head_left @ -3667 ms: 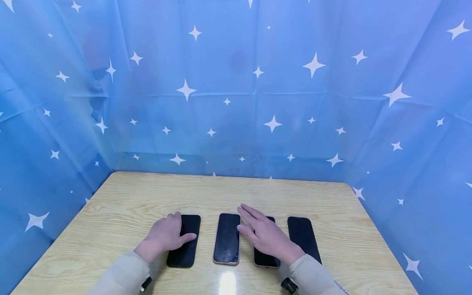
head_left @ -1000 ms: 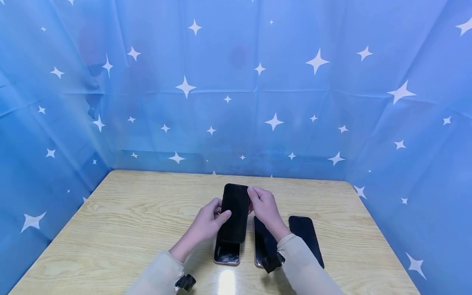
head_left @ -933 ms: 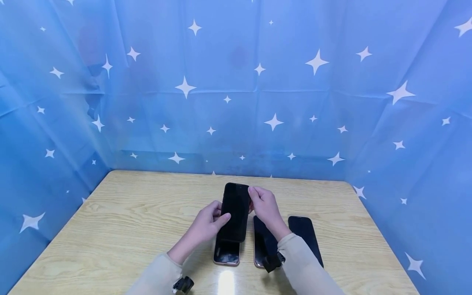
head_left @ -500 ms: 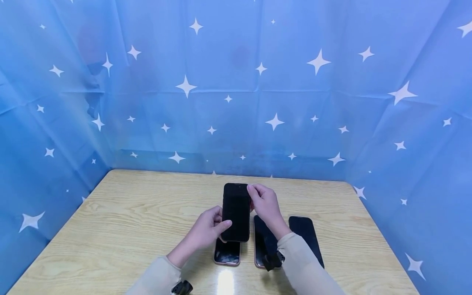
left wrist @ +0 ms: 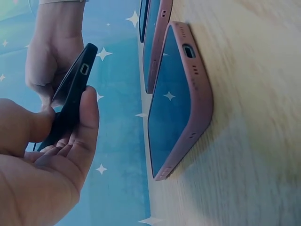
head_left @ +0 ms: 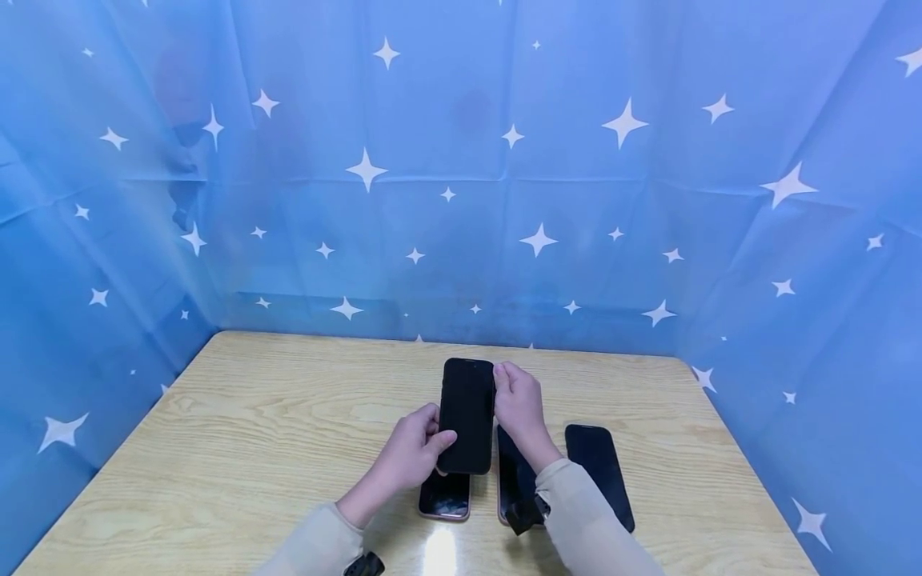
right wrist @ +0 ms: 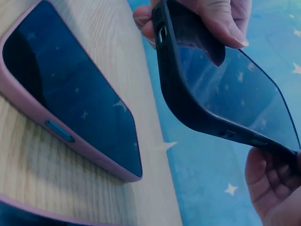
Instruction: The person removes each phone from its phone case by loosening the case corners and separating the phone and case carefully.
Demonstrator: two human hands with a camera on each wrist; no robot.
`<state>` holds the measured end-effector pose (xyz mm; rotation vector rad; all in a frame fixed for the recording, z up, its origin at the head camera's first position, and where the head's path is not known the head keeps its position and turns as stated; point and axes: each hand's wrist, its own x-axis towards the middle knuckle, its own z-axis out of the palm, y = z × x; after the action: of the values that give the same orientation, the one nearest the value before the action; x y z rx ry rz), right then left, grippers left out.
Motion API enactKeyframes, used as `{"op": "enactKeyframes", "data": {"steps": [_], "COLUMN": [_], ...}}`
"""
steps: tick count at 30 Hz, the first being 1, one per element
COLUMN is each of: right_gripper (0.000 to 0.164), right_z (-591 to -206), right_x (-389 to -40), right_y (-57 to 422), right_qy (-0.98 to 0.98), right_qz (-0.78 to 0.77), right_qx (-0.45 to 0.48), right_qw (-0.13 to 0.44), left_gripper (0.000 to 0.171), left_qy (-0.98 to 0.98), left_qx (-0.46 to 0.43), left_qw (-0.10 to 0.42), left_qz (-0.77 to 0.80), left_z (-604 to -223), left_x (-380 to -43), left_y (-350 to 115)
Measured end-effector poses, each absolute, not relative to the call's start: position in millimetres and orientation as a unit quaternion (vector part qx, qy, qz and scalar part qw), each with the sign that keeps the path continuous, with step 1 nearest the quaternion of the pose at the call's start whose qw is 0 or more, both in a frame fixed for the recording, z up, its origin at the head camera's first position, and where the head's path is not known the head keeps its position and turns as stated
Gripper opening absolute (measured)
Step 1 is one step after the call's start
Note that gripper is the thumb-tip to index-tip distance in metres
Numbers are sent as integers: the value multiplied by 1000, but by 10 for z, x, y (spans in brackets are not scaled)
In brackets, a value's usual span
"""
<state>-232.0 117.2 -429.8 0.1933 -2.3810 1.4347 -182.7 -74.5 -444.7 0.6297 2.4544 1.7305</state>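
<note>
A smartphone in a black case (head_left: pixel 467 416), its dark screen toward me, is held above the table in both hands. My left hand (head_left: pixel 414 452) grips its lower left side, thumb over the screen edge and fingers behind. My right hand (head_left: pixel 520 404) pinches the upper right edge; in the right wrist view its fingers (right wrist: pixel 275 181) hold the far corner. Beneath the raised phone lies a pink-cased phone (head_left: pixel 444 498), its upper part hidden. Another pink-cased phone (head_left: pixel 513 480) lies partly under my right forearm. The charging port (left wrist: pixel 84 69) shows in the left wrist view.
Farthest right on the wooden table (head_left: pixel 252 416) lies one more dark phone (head_left: pixel 599 468). A blue curtain with white stars (head_left: pixel 461 160) hangs behind the table and along both sides. Black wrist-worn devices (head_left: pixel 526 514) sit at both cuffs.
The black-cased phone lay at the left under my left hand; it was lifted and brought right, and my right hand took its edge. Lately it has straightened and shifted slightly right.
</note>
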Motion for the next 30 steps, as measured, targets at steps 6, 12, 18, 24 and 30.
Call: {"op": "enactKeyframes", "data": {"steps": [6,12,18,24,30], "right_gripper": [46,48,48,38,39], "right_z": [-4309,-4314,-4289,-4260,-4283], "right_x": [-2325,-2336,-2370,-2411,-2408], "right_y": [1182,1191,1189,1171,1193], "right_qy": [-811,-764,-711,-698,-690], "right_qz": [564,637,702,716,721], "right_qx": [48,31,23,24,40], "right_qw": [146,94,26,-22,-58], "left_gripper": [13,8,5,6,7], "left_qy": [800,805,797,789,774], "left_qx": [204,196,188,156,123], "left_qw": [22,9,9,14,15], "left_qz": [564,561,574,594,620], "left_z": [-4475,-4467,-4454,-4454,-4474], "left_x": [-1811,-1797,-1790,-1820,-1874], "left_y": [-721,-689,-701,-750,-801]}}
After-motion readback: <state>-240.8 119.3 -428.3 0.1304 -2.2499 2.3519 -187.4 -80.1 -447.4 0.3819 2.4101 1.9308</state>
